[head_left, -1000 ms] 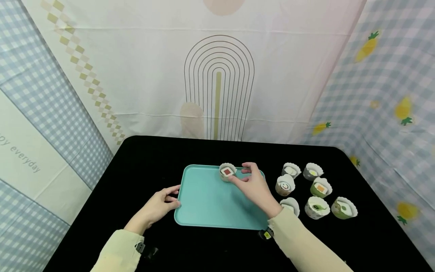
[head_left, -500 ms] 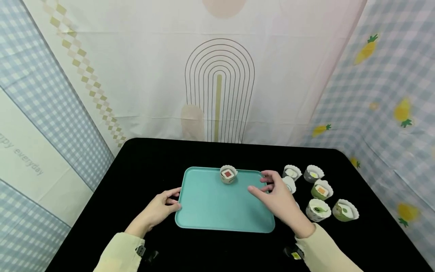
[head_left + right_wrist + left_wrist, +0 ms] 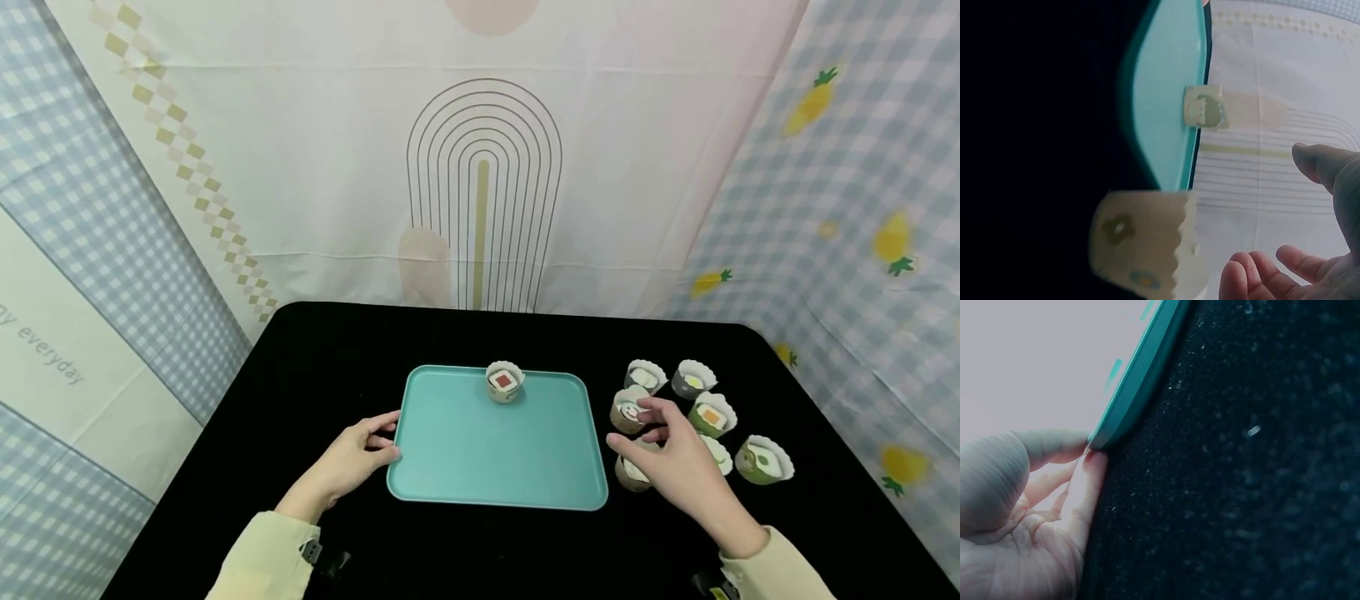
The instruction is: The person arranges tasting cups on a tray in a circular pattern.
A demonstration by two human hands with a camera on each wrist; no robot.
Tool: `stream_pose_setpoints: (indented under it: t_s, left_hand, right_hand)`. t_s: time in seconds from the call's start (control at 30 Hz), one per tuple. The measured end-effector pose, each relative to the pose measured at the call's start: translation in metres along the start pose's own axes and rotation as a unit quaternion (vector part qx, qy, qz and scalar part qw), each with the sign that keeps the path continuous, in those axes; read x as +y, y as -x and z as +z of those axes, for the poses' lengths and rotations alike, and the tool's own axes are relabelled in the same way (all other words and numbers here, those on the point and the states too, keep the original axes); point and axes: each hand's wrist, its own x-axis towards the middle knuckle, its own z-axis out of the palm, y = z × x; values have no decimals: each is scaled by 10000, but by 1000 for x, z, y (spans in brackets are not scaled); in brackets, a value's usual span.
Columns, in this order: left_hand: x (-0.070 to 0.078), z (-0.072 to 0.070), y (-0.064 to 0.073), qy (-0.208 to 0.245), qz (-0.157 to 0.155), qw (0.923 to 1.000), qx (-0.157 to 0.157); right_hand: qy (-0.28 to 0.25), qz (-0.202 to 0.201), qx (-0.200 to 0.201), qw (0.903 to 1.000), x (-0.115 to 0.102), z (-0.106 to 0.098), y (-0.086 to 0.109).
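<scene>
A turquoise tray (image 3: 495,458) lies on the black table. At its left rim my left hand (image 3: 337,467) pinches the edge between thumb and finger, close up in the left wrist view. One scalloped paper baking cup (image 3: 504,393), with a white piece and red square inside, stands at the tray's back edge. My right hand (image 3: 678,467) hovers right of the tray, fingers parted and holding nothing. Under its fingers are a paper cup with a swirl-patterned piece (image 3: 627,413) and a paper cup (image 3: 632,478) partly hidden by the thumb. A flower-printed cup (image 3: 1138,240) looms in the right wrist view.
More paper cups stand to the right: a grey one (image 3: 693,382), one with an orange square (image 3: 711,415), a green one (image 3: 762,461) and a white-topped one (image 3: 645,377). Another is half behind the right hand. Printed cloths (image 3: 337,167) hang behind the table.
My right hand has let go of the red-square cup, left it on the tray and moved right over the other cups. My left hand has stayed at the tray rim.
</scene>
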Motion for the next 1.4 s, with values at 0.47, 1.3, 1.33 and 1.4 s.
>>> stream_pose_setpoints:
  t_s: [0.47,1.3,1.33,1.4]
  left_hand:
    - [0,-3,0,81,-75,9999,-56]
    - [2,0,0,-7,-62,10000,29]
    - [2,0,1,-6,-62,10000,27]
    - [2,0,1,-4,-62,10000,23]
  right_hand:
    - [456,56,90,9989,20,2,8]
    - [361,231,-84,9990,43,20,12]
    - [350,205,-80,9991,44,21,13]
    - [349,134,-31,9993,45,22,14]
